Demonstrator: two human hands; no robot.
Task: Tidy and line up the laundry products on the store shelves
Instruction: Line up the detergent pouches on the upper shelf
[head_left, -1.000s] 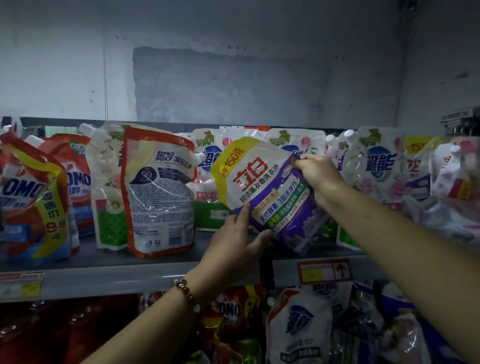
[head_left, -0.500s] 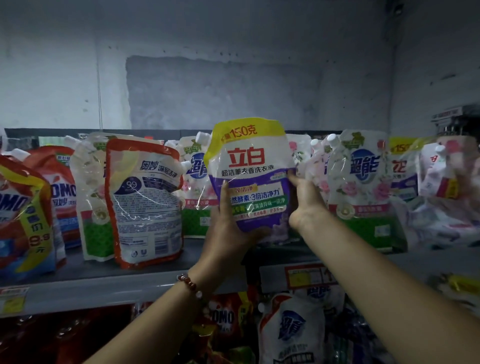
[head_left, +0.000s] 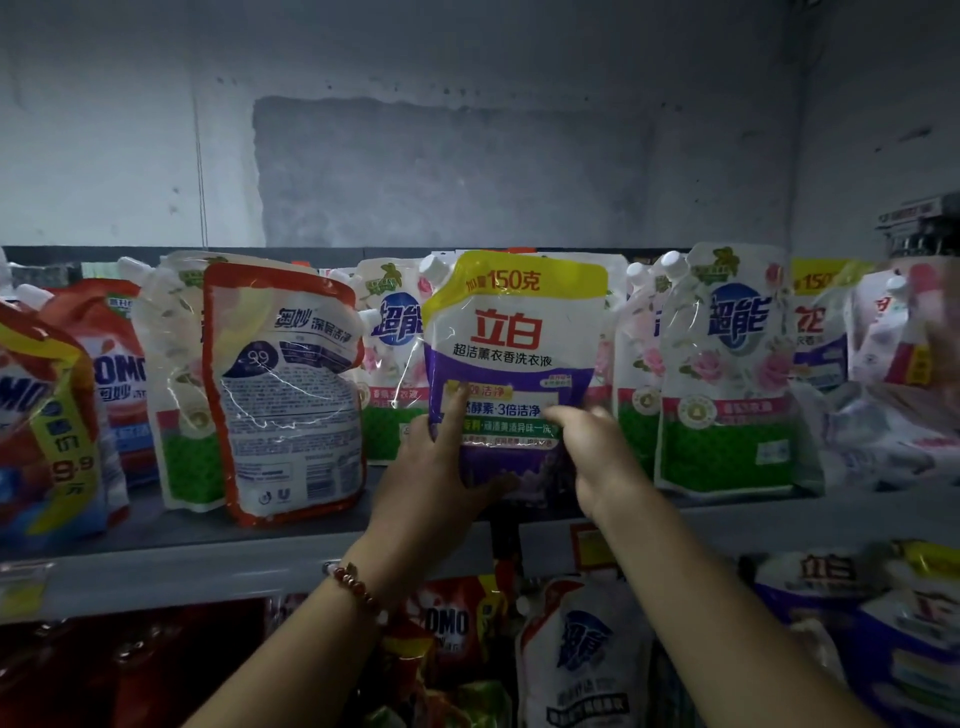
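A purple and white detergent pouch with a yellow top (head_left: 511, 343) stands upright on the upper shelf (head_left: 171, 566), between other pouches. My left hand (head_left: 441, 478) grips its lower left edge, thumb on the front. My right hand (head_left: 597, 457) holds its lower right part, fingers across the front. A white pouch with a red border (head_left: 288, 395) leans to its left, back side out. A white and green rose-print pouch (head_left: 727, 374) stands to its right.
Red and blue OMO pouches (head_left: 47, 415) crowd the far left of the shelf. More pouches lie tumbled at the far right (head_left: 893, 395). The lower shelf holds red OMO pouches (head_left: 452, 623) and white and purple ones (head_left: 582, 660). A grey wall rises behind.
The purple pouch went from tilted to upright and has come down onto the shelf in the gap. Both hands slid lower on it.
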